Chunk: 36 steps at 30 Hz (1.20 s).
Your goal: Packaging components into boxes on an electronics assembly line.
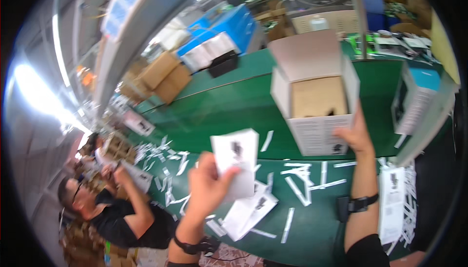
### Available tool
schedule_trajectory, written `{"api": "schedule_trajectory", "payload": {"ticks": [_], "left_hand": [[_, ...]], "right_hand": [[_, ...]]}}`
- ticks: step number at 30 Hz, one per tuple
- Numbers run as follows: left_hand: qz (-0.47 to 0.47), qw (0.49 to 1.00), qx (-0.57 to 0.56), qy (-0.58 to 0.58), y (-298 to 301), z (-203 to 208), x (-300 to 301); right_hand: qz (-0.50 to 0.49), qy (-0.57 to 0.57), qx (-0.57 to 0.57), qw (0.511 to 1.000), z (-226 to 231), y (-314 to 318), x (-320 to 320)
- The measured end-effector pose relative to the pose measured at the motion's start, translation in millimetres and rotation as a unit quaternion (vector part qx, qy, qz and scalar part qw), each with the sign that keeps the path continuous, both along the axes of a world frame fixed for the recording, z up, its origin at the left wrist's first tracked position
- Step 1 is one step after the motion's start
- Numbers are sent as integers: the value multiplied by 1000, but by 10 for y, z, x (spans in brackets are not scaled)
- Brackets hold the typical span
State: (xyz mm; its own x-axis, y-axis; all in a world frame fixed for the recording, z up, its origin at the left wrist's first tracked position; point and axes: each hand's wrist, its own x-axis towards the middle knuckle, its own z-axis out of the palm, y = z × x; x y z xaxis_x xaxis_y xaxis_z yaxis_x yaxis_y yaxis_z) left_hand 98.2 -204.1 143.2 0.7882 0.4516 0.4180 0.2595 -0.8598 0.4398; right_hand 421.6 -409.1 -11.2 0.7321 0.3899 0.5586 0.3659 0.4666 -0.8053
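My left hand [209, 181] pinches a white printed leaflet [236, 152] with a dark picture on it, thumb across its front. Below it, more white leaflets [251, 211] lie overlapping on the green table. My right hand [356, 133] grips the lower right side of a white carton [319, 135], thumb on the front panel. The carton's lid stands up at the back, and a brown cardboard insert [317, 96] fills its inside, with a small dark spot near the front edge. The fingers behind the carton are hidden.
White paper strips [300, 184] are scattered over the green table [229, 101]. To the right stand a blue-and-white box [414, 96] and a leaflet stack [391, 203]. Brown cartons [165, 74] and blue boxes [234, 28] sit farther back. A co-worker [126, 213] in black works at the left.
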Motion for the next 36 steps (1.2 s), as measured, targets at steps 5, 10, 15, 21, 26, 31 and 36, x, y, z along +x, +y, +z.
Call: {"api": "schedule_trajectory", "payload": {"ticks": [5, 10, 15, 21, 26, 31, 36], "left_hand": [[-174, 870, -231, -399, -432, 309, 1320], [-135, 914, -92, -372, -464, 231, 2112], [-48, 965, -3, -258, -155, 57, 2251], [-164, 958, 59, -229, -278, -42, 2383], [-153, 968, 91, -175, -265, -60, 2350], [-293, 906, -133, -276, -237, -353, 2374], [-205, 920, -140, -304, -403, -256, 2415]], "right_hand": [[-24, 1, 26, 999, 89, -128, -5], [-31, 16, 89, 995, 70, -9, -83], [-59, 8, 68, 996, 33, -37, -16], [-98, -44, 4, 994, 35, -114, 72], [-225, -168, 23, 959, 375, -184, 19], [-272, -235, 13, 933, 572, -215, -16], [-261, -126, 87, 953, 625, -69, -55]]}}
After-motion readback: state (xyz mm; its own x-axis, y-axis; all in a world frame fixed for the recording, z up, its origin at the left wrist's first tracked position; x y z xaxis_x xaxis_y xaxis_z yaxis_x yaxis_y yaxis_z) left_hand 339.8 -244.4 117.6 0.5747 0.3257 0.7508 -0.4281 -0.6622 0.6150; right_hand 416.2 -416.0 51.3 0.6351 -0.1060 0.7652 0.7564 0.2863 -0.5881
